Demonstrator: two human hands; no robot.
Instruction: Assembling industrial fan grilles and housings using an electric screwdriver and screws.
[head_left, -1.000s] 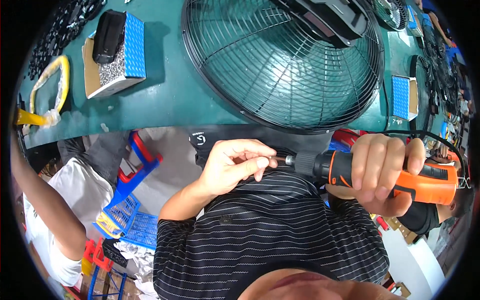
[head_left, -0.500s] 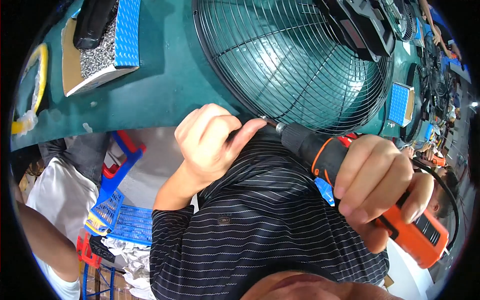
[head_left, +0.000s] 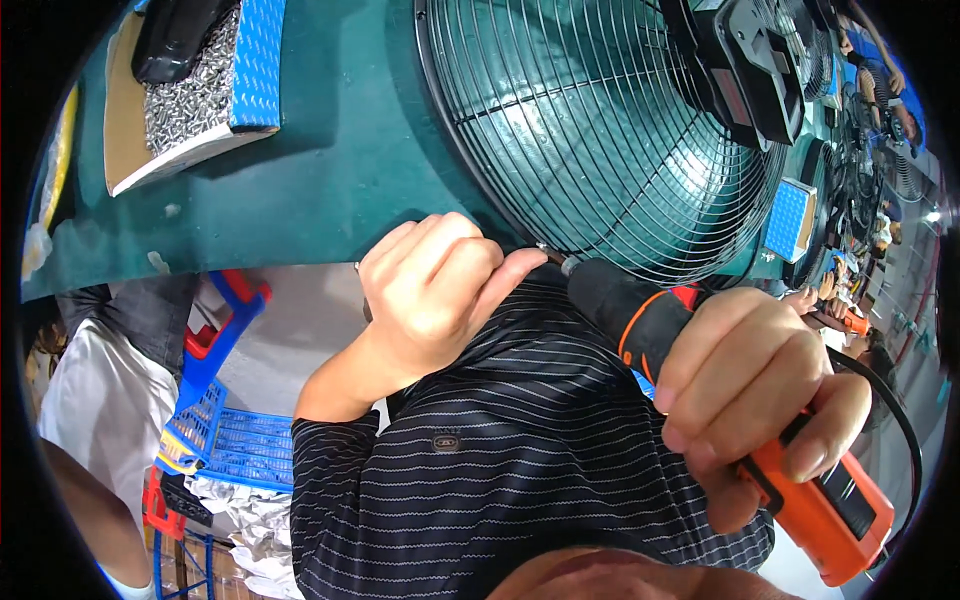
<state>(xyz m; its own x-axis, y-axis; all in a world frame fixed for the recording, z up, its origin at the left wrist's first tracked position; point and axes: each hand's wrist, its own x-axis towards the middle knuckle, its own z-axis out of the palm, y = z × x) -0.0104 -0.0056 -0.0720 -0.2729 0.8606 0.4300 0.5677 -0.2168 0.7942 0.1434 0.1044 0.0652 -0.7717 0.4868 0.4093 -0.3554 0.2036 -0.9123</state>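
At the near edge of the green bench (head_left: 340, 150), 2 bare hands come close together by the rim of a black wire fan guard (head_left: 600, 140). The right hand (head_left: 765, 385) is wrapped round an orange and black power driver (head_left: 625, 310), its slim bit aimed at the rim beside a small shiny spot; whether they touch, I can't tell. The left hand (head_left: 430, 290) has its fingers curled toward the palm, hiding anything they may hold, while its thumb (head_left: 515, 275) stretches just beside the bit. That closeness worries me most: if the bit skidded, the thumb could be nicked. The driver slants, so an uneven push might make its tip wander. Neither hand clearly grips the guard, so pressure could slide it. A black cable (head_left: 910, 430) curves past the driver's rear end and, if it snagged, could jerk the aim sideways.
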